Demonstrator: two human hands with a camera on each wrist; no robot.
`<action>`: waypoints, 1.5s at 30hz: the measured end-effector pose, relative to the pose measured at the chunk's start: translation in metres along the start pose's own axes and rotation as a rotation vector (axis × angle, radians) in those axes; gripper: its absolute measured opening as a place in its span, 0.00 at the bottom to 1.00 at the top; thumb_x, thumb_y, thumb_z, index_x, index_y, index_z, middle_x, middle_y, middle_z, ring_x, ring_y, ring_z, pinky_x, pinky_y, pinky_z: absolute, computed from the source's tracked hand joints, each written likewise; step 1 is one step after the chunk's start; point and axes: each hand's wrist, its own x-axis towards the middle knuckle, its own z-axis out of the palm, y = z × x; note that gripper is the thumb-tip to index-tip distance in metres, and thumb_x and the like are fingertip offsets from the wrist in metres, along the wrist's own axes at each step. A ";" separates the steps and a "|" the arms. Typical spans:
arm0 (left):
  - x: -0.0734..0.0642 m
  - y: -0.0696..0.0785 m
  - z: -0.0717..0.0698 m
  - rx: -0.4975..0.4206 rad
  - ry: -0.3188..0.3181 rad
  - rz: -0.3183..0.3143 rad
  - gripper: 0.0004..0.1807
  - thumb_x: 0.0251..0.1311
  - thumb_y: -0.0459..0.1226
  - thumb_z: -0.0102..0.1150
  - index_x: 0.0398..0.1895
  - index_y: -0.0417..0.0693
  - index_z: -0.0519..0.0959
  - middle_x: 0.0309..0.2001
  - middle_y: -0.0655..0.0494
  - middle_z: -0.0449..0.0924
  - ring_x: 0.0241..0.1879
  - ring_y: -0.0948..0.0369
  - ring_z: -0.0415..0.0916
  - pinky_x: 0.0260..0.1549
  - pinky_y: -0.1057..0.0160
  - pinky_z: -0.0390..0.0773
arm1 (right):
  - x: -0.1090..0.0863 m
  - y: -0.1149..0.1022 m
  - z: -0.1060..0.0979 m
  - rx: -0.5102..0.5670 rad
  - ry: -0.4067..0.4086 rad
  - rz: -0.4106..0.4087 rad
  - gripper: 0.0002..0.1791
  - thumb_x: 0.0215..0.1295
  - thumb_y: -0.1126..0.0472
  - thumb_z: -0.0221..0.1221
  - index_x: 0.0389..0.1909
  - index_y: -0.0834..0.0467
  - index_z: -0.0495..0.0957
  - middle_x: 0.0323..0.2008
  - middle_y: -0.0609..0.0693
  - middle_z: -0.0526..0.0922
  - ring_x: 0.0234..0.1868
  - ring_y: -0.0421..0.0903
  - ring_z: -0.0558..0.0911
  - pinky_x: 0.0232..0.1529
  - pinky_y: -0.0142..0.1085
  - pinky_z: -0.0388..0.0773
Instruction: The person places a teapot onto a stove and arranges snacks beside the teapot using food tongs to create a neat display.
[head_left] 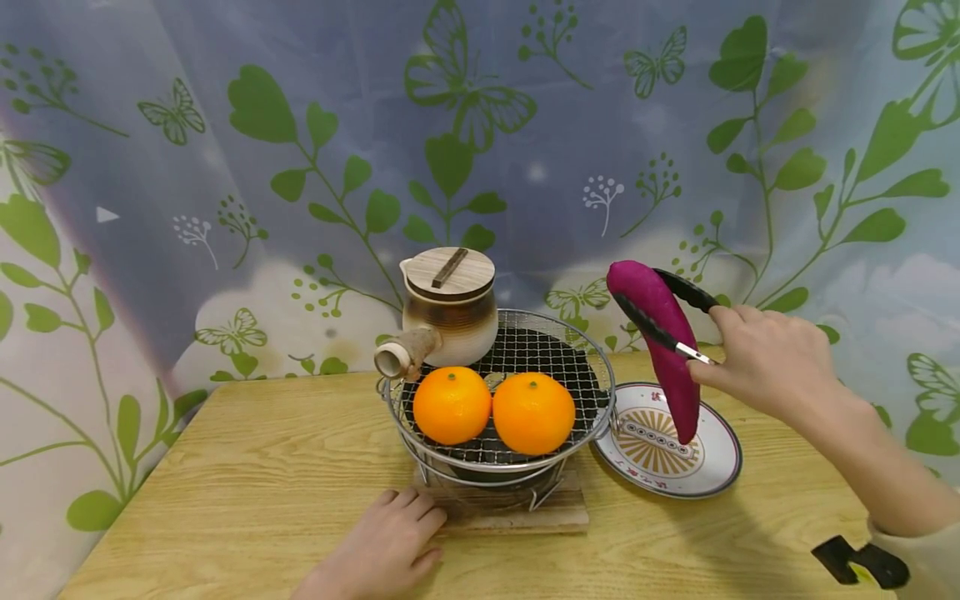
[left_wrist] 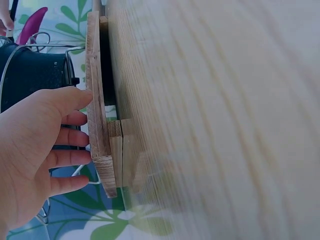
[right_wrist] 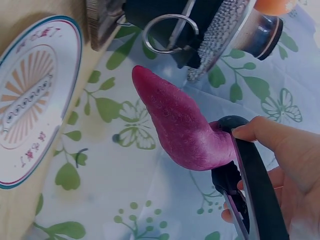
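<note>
My right hand [head_left: 780, 358] grips a pair of black-tipped tongs [head_left: 696, 353]. Between the arms of the tongs hangs a purple sweet potato [head_left: 678, 396], its narrow end pointing down above the white patterned plate [head_left: 723, 467]. The right wrist view shows the thumb pressed on one arm of the tongs [right_wrist: 255, 180] and the fingers along the other side. Low in the head view, my left hand [head_left: 390, 542] is at the front left corner of a wooden board [head_left: 540, 522]. Its relaxed fingers reach the board's edge [left_wrist: 93, 75] in the left wrist view.
On the board stands a round grill with a wire mesh [head_left: 540, 346] on top. Two oranges, a left one [head_left: 452, 408] and a right one [head_left: 534, 417], sit on the mesh. Behind them is a side-handled teapot [head_left: 453, 325] with a wooden lid. A printed curtain [head_left: 337, 108] hangs behind the table.
</note>
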 end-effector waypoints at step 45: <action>0.000 0.000 0.001 -0.013 -0.003 -0.014 0.11 0.50 0.46 0.60 0.32 0.53 0.75 0.35 0.59 0.74 0.38 0.59 0.71 0.33 0.59 0.68 | 0.011 -0.024 -0.046 0.052 0.080 -0.047 0.33 0.51 0.46 0.62 0.53 0.63 0.71 0.35 0.54 0.81 0.23 0.49 0.76 0.18 0.44 0.68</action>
